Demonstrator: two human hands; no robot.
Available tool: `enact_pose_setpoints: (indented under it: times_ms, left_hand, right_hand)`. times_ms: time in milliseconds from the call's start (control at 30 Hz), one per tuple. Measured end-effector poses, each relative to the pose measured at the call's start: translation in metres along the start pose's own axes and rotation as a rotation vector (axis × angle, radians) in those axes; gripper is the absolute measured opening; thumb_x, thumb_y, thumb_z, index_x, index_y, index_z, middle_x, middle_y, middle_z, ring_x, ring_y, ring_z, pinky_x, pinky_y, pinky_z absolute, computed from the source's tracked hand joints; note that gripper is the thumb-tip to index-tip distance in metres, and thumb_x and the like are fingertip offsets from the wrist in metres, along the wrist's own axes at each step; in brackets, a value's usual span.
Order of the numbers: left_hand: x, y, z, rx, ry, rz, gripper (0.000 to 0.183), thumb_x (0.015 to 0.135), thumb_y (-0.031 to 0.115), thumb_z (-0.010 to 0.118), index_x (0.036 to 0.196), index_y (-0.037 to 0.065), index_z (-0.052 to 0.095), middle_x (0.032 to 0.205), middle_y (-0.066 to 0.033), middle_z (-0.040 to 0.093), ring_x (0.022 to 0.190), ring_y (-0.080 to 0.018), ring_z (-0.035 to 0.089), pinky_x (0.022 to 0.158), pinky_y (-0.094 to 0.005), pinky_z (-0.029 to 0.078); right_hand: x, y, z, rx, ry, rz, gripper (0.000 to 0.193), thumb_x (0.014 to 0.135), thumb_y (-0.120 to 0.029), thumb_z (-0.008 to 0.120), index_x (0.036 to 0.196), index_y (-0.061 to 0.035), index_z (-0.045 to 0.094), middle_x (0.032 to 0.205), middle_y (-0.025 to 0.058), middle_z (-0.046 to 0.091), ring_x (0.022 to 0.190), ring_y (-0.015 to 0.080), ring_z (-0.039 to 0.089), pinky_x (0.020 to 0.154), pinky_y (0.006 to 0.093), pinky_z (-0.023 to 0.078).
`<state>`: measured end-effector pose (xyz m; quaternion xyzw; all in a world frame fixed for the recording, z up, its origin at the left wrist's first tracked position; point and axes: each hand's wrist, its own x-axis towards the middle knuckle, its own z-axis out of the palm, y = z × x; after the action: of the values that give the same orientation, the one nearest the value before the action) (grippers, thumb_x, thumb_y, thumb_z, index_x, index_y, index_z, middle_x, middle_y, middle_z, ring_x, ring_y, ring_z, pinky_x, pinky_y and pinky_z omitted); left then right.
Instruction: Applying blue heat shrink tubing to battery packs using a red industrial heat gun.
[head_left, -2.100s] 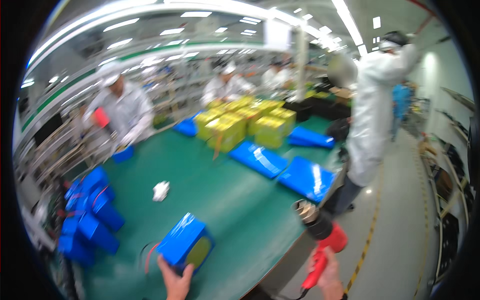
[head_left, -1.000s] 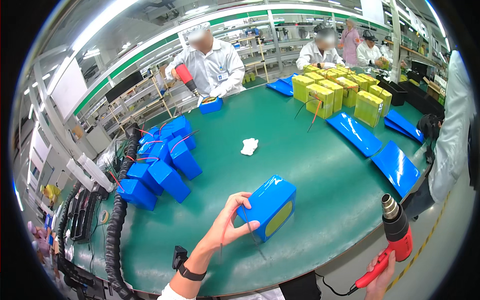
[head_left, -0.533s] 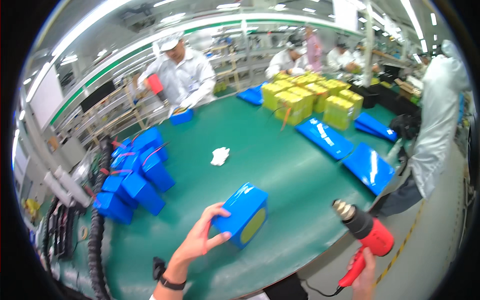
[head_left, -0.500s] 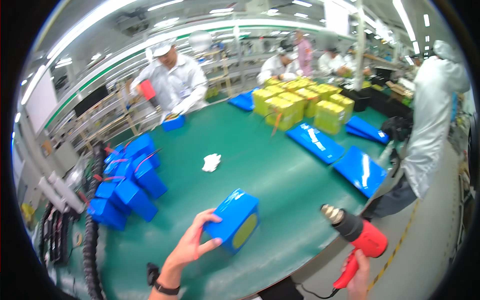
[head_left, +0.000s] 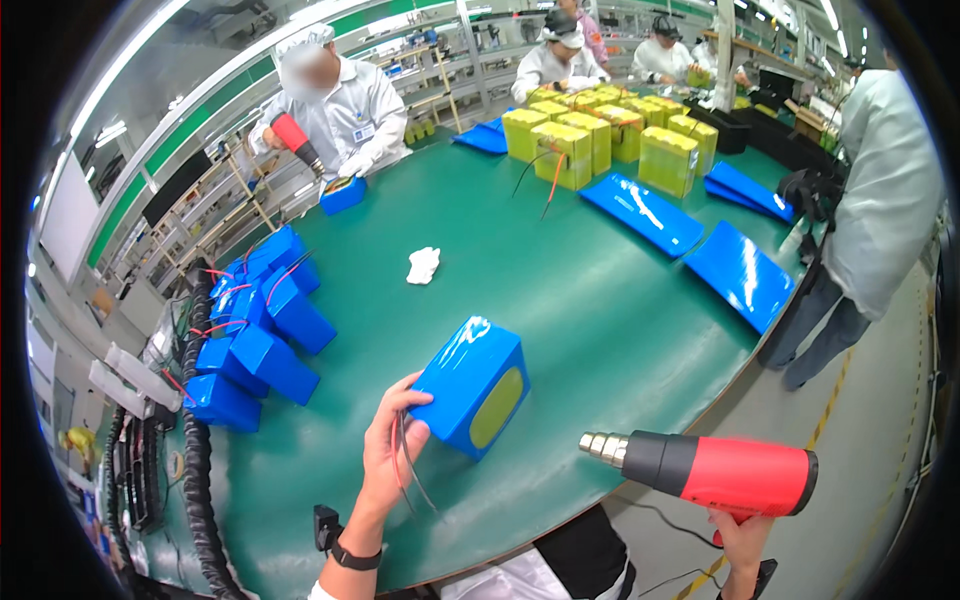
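Note:
My left hand point(head_left: 392, 440) grips the near left end of a blue-wrapped battery pack point(head_left: 466, 378) on the green table. A yellow oval patch shows on the pack's right end face. Red and black wires hang past my left fingers. Out over the table's near right edge, my right hand point(head_left: 742, 540) is closed around the handle of a red and black heat gun point(head_left: 715, 472). Its metal nozzle points left toward the pack, a short gap away. Part of the handle is hidden by my fingers.
Several blue packs with red wires point(head_left: 262, 330) stand at the left beside a black ribbed hose point(head_left: 197, 470). A crumpled white cloth point(head_left: 423, 266) lies mid-table. Yellow battery blocks point(head_left: 562, 155) and flat blue sleeves point(head_left: 742, 272) are farther right. Across the table, a co-worker point(head_left: 340, 110) uses another heat gun.
My right hand has turned the heat gun level, its nozzle now pointing left and nearer the pack. The left hand still holds the pack, and the wires now show. The view has shifted.

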<state>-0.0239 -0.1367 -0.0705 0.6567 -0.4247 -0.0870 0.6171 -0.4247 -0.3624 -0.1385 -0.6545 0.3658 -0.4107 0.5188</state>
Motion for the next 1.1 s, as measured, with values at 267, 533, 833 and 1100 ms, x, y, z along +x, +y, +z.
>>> enact_pose_setpoints:
  times_ms: [267, 533, 833, 1100]
  left_hand:
    - [-0.001, 0.010, 0.004, -0.120, 0.011, -0.116, 0.053, 0.105, 0.042, 0.047, 0.144, 0.005, 0.045, 0.150, -0.0177, 0.046, 0.139, -0.0283, 0.044, 0.117, -0.0433, 0.032]
    - [-0.012, -0.004, 0.005, -0.191, 0.106, -0.200, 0.070, 0.100, 0.039, 0.054, 0.155, 0.007, 0.023, 0.150, -0.0158, 0.044, 0.139, -0.0261, 0.045, 0.115, -0.0402, 0.034]
    - [-0.036, -0.030, 0.016, -0.111, 0.054, -0.216, 0.093, 0.087, 0.006, 0.071, 0.159, 0.003, 0.011, 0.156, -0.0175, 0.032, 0.148, -0.0285, 0.032, 0.122, -0.0434, 0.025]
    - [-0.041, -0.032, 0.055, 0.302, 0.107, -0.176, 0.094, 0.079, 0.009, 0.083, 0.149, -0.001, 0.021, 0.138, -0.0222, 0.048, 0.127, -0.0310, 0.054, 0.108, -0.0398, 0.044]
  right_hand:
    - [-0.027, -0.017, 0.049, 0.059, -0.168, 0.066, 0.045, 0.077, 0.003, 0.083, 0.119, 0.0009, 0.065, 0.108, 0.0086, 0.070, 0.093, 0.0202, 0.070, 0.083, 0.0362, 0.058]
    - [-0.027, -0.011, 0.059, -0.111, -0.254, -0.190, 0.046, 0.076, -0.002, 0.086, 0.118, -0.0008, 0.066, 0.110, 0.0090, 0.070, 0.099, 0.0213, 0.069, 0.085, 0.0355, 0.056]
    - [-0.027, -0.004, 0.056, -0.105, -0.196, -0.226, 0.045, 0.080, -0.004, 0.084, 0.120, 0.0023, 0.063, 0.106, 0.0101, 0.071, 0.093, 0.0205, 0.070, 0.084, 0.0356, 0.057]
    - [-0.007, -0.021, 0.058, -0.090, -0.082, -0.033, 0.037, 0.085, 0.000, 0.079, 0.117, 0.0041, 0.063, 0.105, 0.0075, 0.071, 0.094, 0.0162, 0.068, 0.083, 0.0313, 0.055]
